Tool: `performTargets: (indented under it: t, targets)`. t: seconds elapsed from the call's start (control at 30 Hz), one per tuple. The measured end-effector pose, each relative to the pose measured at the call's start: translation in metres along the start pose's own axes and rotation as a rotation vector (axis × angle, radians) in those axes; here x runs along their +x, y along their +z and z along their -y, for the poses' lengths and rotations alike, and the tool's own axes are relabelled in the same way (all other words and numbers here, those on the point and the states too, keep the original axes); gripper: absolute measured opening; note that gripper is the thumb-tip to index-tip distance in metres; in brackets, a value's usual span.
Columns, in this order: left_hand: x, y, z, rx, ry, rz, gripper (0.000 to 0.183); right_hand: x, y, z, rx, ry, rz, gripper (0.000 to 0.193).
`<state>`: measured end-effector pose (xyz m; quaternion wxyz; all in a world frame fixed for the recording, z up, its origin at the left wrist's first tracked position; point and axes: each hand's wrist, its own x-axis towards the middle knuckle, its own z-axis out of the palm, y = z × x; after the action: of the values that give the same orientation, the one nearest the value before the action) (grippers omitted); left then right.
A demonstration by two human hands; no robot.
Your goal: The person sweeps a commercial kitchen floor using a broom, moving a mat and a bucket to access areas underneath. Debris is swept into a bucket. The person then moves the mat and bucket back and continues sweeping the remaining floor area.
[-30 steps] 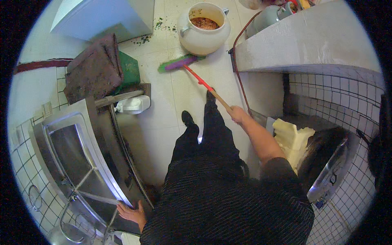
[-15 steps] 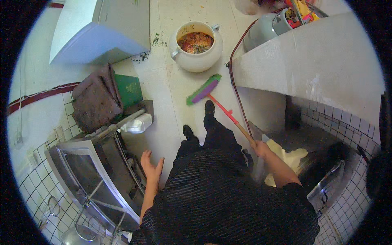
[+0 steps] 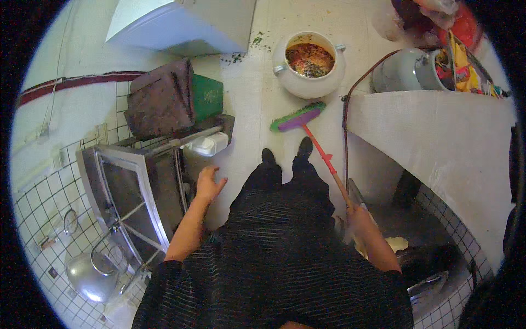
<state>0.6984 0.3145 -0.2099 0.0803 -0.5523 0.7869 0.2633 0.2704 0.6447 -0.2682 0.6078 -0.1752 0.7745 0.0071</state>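
Note:
My right hand (image 3: 359, 218) is wrapped round the handle of a broom (image 3: 327, 157), whose shaft is red toward the head and wood-coloured near my grip. The purple and green broom head (image 3: 298, 119) rests on the floor ahead of my shoes, just below a big white two-handled pot (image 3: 310, 82). Reddish-brown scraps with green bits fill the pot's mouth. My left hand (image 3: 209, 185) hangs free with its fingers apart, near a metal rack and a white plastic container (image 3: 209, 144); nothing is in it.
Dark scraps (image 3: 234, 57) lie on the floor by a white cabinet (image 3: 181, 24). A green bin (image 3: 207, 97) with a brown cloth stands at left, above a metal-framed rack (image 3: 145, 189). On the right are a pale counter (image 3: 433, 126), a hose (image 3: 346, 118) and a grey gas cylinder (image 3: 402, 71).
The whole view has shifted, so the pot and bin sit further right. My left hand has swung forward toward the white container. My right hand still holds the broom.

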Motion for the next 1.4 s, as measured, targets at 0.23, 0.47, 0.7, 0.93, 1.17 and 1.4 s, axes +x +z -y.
performTargets:
  t: [0.23, 0.47, 0.7, 0.93, 1.17, 1.4]
  targets:
    - [-0.007, -0.049, 0.047, -0.222, -0.085, -0.148, 0.040, 0.041, 0.054, 0.081, -0.179, -0.181, -0.006, 0.033]
    - [-0.064, -0.024, 0.092, -0.384, -0.253, 0.082, 0.040, 0.082, 0.142, 0.185, 0.220, -0.097, 0.101, 0.029]
    - [-0.091, -0.009, 0.129, -0.346, -0.134, 0.102, 0.039, 0.144, 0.185, 0.357, 0.504, -0.246, -0.056, 0.033]
    - [-0.110, 0.000, 0.162, -0.511, -0.286, 0.089, 0.040, 0.093, 0.136, 0.418, 0.285, -0.291, -0.120, 0.024]
    - [-0.084, 0.027, 0.181, -0.509, -0.143, -0.016, 0.041, 0.015, 0.107, 0.419, 0.034, -0.255, -0.163, 0.017]
    - [-0.062, 0.076, 0.213, -0.666, -0.338, -0.029, 0.044, 0.027, -0.011, 0.487, 0.087, -0.309, -0.199, 0.015]
